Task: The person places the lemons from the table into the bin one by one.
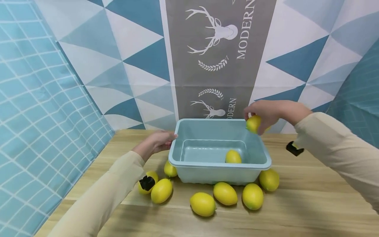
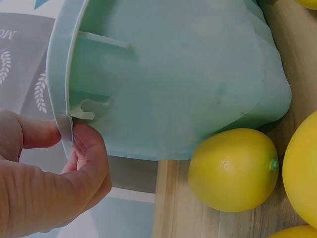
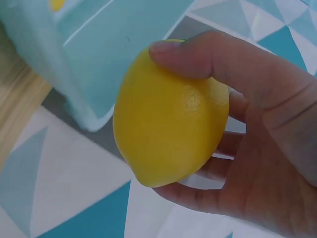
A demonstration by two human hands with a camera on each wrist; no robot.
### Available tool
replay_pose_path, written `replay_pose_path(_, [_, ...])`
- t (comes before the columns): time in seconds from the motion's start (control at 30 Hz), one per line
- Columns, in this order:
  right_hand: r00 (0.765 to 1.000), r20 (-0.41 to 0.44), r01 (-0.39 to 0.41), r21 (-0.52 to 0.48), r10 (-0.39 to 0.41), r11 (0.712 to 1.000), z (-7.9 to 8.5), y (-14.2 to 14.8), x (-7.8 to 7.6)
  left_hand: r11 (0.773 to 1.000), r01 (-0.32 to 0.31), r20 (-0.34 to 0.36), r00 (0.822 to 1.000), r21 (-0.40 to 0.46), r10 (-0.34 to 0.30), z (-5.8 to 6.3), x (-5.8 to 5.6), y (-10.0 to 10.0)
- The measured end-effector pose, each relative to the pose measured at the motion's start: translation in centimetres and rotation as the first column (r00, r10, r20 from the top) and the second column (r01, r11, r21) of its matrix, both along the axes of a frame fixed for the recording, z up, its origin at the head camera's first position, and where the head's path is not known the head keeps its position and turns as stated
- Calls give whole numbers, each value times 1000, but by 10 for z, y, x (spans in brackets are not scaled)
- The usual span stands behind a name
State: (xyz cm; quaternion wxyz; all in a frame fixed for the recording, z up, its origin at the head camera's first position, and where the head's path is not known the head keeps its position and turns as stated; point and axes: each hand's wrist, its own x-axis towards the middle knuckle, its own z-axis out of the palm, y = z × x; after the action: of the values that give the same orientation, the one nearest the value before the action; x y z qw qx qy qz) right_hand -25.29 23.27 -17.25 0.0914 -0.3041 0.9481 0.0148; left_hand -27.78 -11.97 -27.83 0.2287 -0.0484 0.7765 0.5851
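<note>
A light blue plastic basin (image 1: 207, 169) stands on the table, with one lemon (image 1: 233, 156) lying inside near its right end. My left hand (image 1: 158, 141) pinches the basin's left rim between thumb and fingers, plain in the left wrist view on the rim (image 2: 64, 99). Over the basin's back right corner, my right hand (image 1: 267, 112) grips another lemon (image 3: 168, 119), thumb on one side and fingers curled round the other. In the head view this held lemon (image 1: 253, 123) overlaps the basin's rim.
Several lemons lie round the basin on the wooden table (image 1: 299, 200): one (image 1: 202, 204) in front, one (image 1: 252, 197) at front right, one (image 1: 269, 179) by the right corner, and one (image 1: 161, 191) at left. A patterned cloth wall (image 1: 142, 49) rises close behind.
</note>
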Motion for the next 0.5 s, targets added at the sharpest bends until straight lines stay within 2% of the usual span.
replay_pose_path(0.1, [1000,17,-5,16,5,1000,-1,-18,-8,1000,-1,-16,1000,11,1,2,1,-1])
replay_pose_path(0.33, [994,98,40,49,-44,998,-15,-46,-25,1000,-19,-6,1000,-9,19,0,3,0])
replay_pose_path(0.5, [993,110,32,74,-40,997,-16,-61,-32,998,-47,-50,998,-33,45,-1,7,0])
